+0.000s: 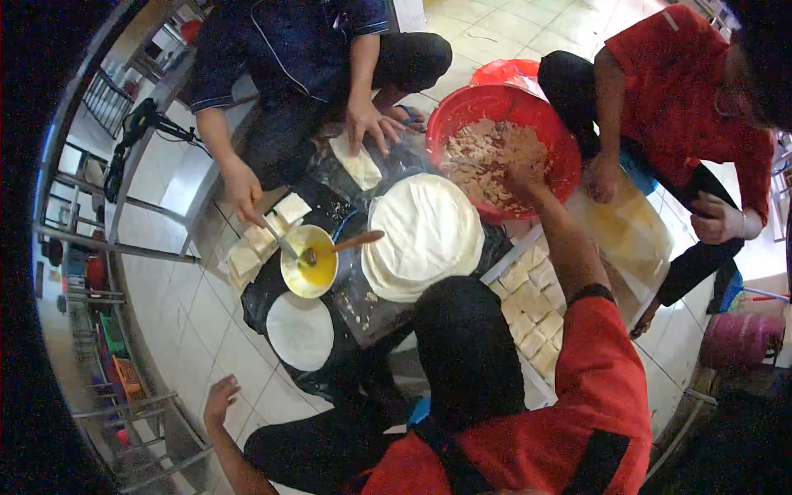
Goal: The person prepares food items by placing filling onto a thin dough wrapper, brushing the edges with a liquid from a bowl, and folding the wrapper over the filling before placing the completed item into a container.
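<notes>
My right hand point(525, 174) reaches into a large red plastic basin point(442, 114) and is down in a crumbly brown filling point(495, 139); its fingers are blurred and partly hidden. My left hand point(221, 399) hangs over the tiled floor at lower left, holding nothing, fingers loosely apart. Between my arms lies a stack of thin round dough sheets point(424, 232). One single round sheet point(300, 331) lies apart, nearer to my left hand. Beside the stack, a white bowl point(288, 272) holds yellow liquid, with a wooden-handled utensil point(359, 241) leaning in it.
Across from me, a co-worker's hand point(365, 124) presses a folded dough sheet point(357, 162); their other hand point(242, 189) holds a utensil at the bowl. Folded parcels point(247, 250) lie at left, and more fill a tray point(526, 297) at right. Another person in red point(680, 105) sits at right.
</notes>
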A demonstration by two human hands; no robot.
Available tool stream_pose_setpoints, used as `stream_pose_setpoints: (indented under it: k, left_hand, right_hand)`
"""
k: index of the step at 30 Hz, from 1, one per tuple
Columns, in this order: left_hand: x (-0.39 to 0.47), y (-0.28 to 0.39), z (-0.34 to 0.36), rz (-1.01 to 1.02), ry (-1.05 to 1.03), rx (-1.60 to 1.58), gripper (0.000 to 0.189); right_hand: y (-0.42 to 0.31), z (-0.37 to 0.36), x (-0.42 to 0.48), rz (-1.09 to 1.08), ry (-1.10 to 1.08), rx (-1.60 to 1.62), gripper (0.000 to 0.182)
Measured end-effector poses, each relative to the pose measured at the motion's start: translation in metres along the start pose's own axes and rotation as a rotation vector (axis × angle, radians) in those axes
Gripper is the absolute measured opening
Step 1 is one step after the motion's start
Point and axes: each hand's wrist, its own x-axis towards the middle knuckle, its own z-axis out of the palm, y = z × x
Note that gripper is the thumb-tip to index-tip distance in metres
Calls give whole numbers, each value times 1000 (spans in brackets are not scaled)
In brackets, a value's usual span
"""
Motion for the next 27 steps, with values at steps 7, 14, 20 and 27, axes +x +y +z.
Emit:
stream_pose_setpoints:
  k: [7, 14, 20, 27]
  left_hand:
    - [51, 38, 26, 12, -110, -77, 63]
    - [42, 64, 41, -70, -65, -52, 66]
    - [57, 69, 42, -53, -94, -53, 72]
    - [60, 92, 51, -44, -129, -37, 71]
  right_hand:
    - [80, 53, 94, -66, -65, -674, 23]
    - [15, 67, 133, -67, 39, -627, 27]
    - [48, 106, 149, -279, 206, -972, 20]
    - [60, 55, 140, 1, 184, -581, 21]
